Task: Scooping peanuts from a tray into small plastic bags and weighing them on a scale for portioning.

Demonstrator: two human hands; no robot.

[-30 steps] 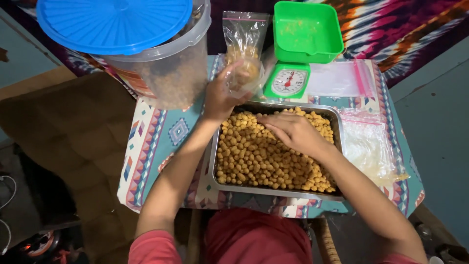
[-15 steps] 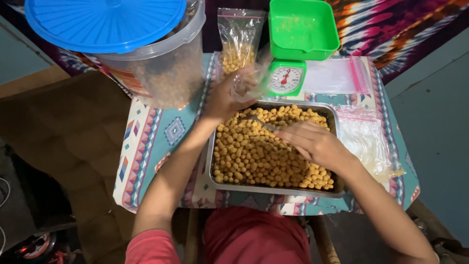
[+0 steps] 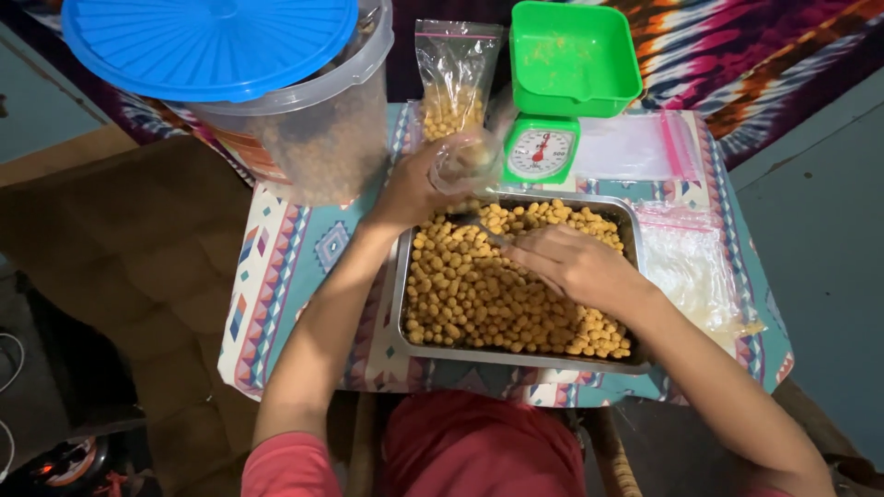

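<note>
Farthest left, a big clear tub [image 3: 304, 138] with a blue lid [image 3: 207, 41] is standing on the patterned cloth [image 3: 285, 267], and I am leaving it alone. Next to it, my left hand [image 3: 410, 193] is curling around a small clear plastic bag [image 3: 468, 158], pinching it near its mouth just above the back edge of the metal tray [image 3: 516, 354]. The bag is thin, limp and a little slippery, so I judge the top rim to be the place to grip it; held lower it would probably sag shut. Behind it a filled bag [image 3: 453, 83] of the same snack is standing upright, well stuffed. The round golden puffs [image 3: 474, 290] heaped in the tray look light, dry and easily crushed. My right hand [image 3: 575, 267] is lying over them with fingers closed on what looks like a thin utensil handle; I cannot tell what sort. Beyond are a green kitchen scale [image 3: 552, 101] and a stack of empty bags [image 3: 686, 262].
</note>
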